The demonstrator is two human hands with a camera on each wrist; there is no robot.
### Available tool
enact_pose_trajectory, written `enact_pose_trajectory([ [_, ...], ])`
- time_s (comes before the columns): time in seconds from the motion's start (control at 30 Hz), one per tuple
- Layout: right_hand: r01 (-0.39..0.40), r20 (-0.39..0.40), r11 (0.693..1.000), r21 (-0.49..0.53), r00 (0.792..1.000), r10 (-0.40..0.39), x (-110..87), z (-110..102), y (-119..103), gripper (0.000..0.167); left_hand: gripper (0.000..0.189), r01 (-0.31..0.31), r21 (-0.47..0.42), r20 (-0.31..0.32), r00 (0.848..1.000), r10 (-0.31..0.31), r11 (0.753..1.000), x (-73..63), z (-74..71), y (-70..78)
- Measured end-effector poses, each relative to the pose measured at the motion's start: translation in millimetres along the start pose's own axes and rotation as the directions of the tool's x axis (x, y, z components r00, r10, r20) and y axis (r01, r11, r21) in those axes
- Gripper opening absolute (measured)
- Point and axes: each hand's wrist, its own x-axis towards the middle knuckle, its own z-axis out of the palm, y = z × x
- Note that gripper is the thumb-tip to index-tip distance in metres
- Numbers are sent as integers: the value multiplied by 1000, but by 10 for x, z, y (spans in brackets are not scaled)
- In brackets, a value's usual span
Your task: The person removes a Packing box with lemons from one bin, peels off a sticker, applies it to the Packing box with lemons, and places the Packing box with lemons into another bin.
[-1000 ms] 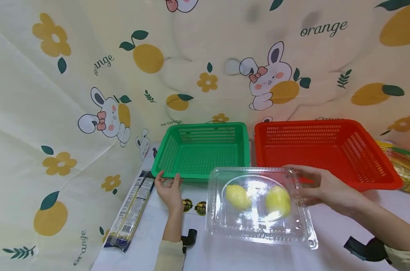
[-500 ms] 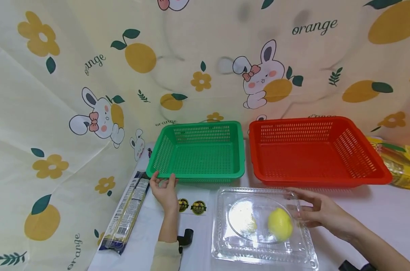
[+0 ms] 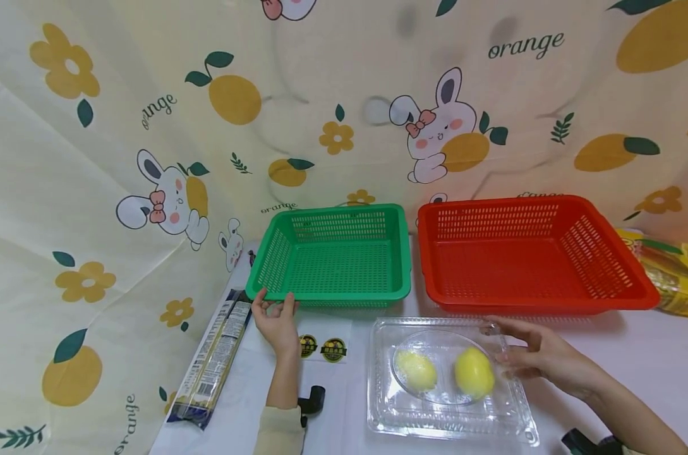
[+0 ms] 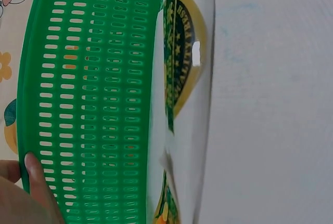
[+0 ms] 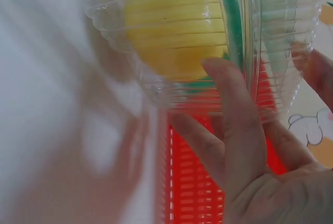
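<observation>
A clear plastic clamshell box with its lid down holds two yellow lemons, both seen through the lid. My right hand grips the box at its right side, thumb and fingers spread around the edge; the right wrist view has one lemon close behind the ribbed wall. At the green basket, my left hand holds the front rim near the left corner. In the left wrist view a thumb lies against the basket's slotted outer wall and another finger is over the rim.
A red basket stands right of the green one, with a yellow packet beyond it. A long narrow package lies at the table's left edge. Two round dark labels show between the left arm and the box. A printed cloth hangs behind.
The box with the lemons has come down toward the tabletop and nearer to me, shifting a little right. My left hand stays at the green basket's rim; the head view has turned slightly.
</observation>
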Motion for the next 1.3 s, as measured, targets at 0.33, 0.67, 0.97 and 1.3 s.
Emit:
enact_pose_trajectory([
  [0.33,-6,-19,1000,28,1000,7,15,-15,78,53,55,5,14,-9,1000,-5,1000,-11,2,7],
  [0.67,-18,-86,1000,-11,996,17,36,5,125,54,55,15,4,-7,1000,-15,1000,-13,1,8],
  [0.97,-66,-94,995,-78,994,58,55,20,81,68,54,-2,5,1,1000,2,1000,-6,-1,-8],
  [1.3,-20,-58,994,-106,998,13,52,0,76,64,56,12,-1,-5,1000,-12,1000,15,-11,-19],
])
